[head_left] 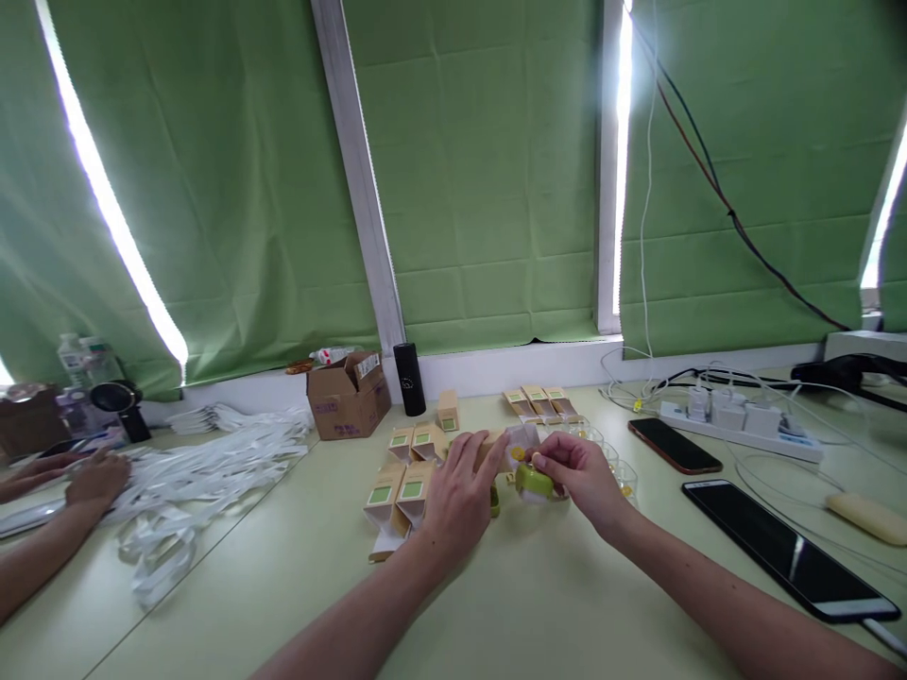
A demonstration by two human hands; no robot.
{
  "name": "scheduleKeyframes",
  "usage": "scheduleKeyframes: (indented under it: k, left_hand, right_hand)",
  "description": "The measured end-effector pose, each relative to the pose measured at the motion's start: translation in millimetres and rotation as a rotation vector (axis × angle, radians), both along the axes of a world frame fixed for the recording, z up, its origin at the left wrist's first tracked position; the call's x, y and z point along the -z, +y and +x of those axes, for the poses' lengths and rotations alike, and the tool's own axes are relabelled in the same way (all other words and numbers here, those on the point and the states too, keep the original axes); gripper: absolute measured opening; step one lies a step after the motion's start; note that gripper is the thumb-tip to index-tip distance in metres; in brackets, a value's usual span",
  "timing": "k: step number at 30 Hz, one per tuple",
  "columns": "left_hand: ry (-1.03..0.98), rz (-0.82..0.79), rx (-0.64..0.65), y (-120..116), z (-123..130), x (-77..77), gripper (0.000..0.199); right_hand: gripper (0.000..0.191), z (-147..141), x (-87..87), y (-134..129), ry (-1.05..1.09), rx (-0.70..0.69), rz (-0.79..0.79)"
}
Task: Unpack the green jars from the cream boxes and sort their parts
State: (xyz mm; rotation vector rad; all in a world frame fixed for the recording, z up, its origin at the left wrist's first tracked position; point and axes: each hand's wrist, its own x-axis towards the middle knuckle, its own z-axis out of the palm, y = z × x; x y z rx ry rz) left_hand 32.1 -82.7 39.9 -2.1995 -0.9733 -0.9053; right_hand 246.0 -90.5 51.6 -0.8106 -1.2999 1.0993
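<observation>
My left hand [459,486] is curved over a small brown cardboard box [488,451], partly hidden by its fingers. Touching its fingertips is a clear plastic cup [522,436] with something yellow in it. My right hand [585,477] pinches a small olive-green container [535,484] with a pale underside, tilted above the table. Another green piece [494,501] shows beside my left hand. Left of that hand stand open cardboard boxes with green labels [383,496]. Several clear cups with yellow bits [624,480] sit behind my right hand, partly covered by it.
More small boxes [542,404] stand at the back. A larger carton [349,397] and a black cylinder [409,380] are near the wall. Phones [786,548], a power strip [741,430] and cables lie right. Another person's hands [95,486] are left, by white straps [205,482].
</observation>
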Motion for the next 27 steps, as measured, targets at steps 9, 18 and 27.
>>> scheduleKeyframes:
  k: [9, 18, 27]
  left_hand:
    - [-0.145, -0.071, -0.099, 13, -15, -10.3, 0.068]
    - [-0.214, -0.133, -0.041, 7, -10, -10.4, 0.068]
    - [-0.532, -0.249, 0.129, 8, -9, -12.0, 0.069]
  right_hand:
    - [0.012, 21, -19.0, -11, -0.576, 0.031, 0.213]
    - [0.025, 15, -8.5, -26, -1.008, -0.011, 0.295]
    - [0.01, 27, -32.6, -18, -0.68, -0.208, 0.169]
